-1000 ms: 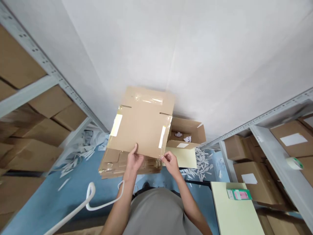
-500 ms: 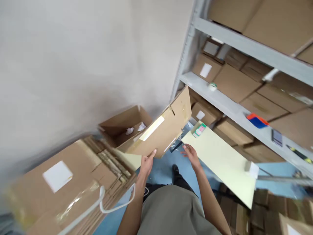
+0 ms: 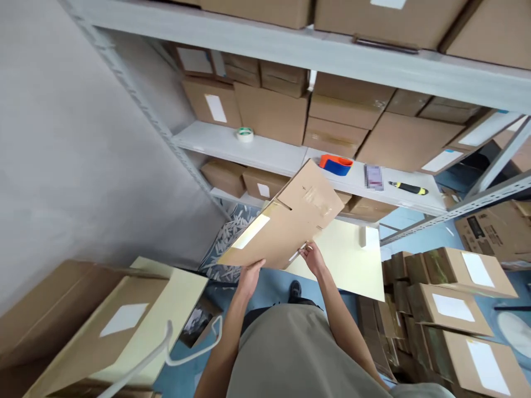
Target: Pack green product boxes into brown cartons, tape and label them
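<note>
A flattened cardboard box point(image 3: 290, 221) is held up tilted in front of me. It has slots cut near its far end, clear tape across the far flap and a white label along its left side. My left hand point(image 3: 250, 276) grips its near edge, with the thumb on top and the fingers underneath. At its right edge, my right hand point(image 3: 312, 257) is closed in a pinch beside a narrow white strip. Beyond the box lies a pale yellow tabletop point(image 3: 352, 260).
A grey shelf point(image 3: 274, 155) ahead carries boxes, a tape roll point(image 3: 245, 134), an orange-and-blue item point(image 3: 336, 165), a phone-like item point(image 3: 374, 177) and a cutter knife point(image 3: 409, 188). Labelled cartons point(image 3: 454, 308) are stacked at right. An open carton point(image 3: 136, 293) sits left; paper strips point(image 3: 232, 226) lie below the shelf.
My view has turned right from the wall to the shelf, and the flattened box has come along in my left hand. My right hand came off its edge, then met it again.
</note>
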The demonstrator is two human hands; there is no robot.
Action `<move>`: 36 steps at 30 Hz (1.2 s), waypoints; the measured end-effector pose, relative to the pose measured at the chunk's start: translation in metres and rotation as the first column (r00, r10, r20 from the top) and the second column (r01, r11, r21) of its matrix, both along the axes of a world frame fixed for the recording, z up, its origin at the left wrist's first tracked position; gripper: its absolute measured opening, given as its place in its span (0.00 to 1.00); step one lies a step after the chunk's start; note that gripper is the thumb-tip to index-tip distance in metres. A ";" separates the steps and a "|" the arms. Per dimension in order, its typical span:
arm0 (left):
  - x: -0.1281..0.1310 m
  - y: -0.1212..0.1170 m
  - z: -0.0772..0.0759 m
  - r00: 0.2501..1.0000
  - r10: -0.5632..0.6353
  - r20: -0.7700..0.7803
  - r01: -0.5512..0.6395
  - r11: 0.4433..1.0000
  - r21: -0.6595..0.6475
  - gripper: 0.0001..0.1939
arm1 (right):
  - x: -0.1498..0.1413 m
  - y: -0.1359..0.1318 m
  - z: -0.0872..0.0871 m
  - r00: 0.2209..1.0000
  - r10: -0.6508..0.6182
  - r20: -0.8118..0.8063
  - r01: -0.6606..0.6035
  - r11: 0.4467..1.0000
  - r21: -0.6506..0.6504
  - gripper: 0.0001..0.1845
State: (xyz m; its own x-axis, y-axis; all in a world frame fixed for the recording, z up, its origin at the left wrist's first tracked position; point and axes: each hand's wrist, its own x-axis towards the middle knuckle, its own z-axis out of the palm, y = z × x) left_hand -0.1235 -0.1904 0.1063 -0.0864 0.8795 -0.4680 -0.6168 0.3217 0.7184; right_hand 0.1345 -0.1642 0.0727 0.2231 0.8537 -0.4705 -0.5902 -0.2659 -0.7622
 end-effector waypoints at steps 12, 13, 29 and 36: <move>0.074 0.087 -0.005 0.999 0.014 0.052 -0.007 0.991 -0.137 0.11 | 0.137 0.032 -0.020 0.971 -0.233 0.048 0.231 0.972 0.038 0.18; 0.076 0.091 -0.006 0.994 0.013 0.108 0.005 0.987 -0.163 0.06 | 0.139 0.034 -0.019 0.968 -0.246 0.040 0.244 0.969 0.045 0.18; 0.078 0.145 -0.029 0.950 -0.165 0.265 0.267 0.869 -0.417 0.10 | 0.161 0.072 -0.010 0.907 -0.391 0.154 0.387 0.920 0.056 0.16; 0.072 0.161 -0.032 0.931 -0.056 0.360 0.182 0.927 -0.329 0.15 | 0.147 0.059 -0.008 0.912 -0.373 0.170 0.373 0.927 0.036 0.14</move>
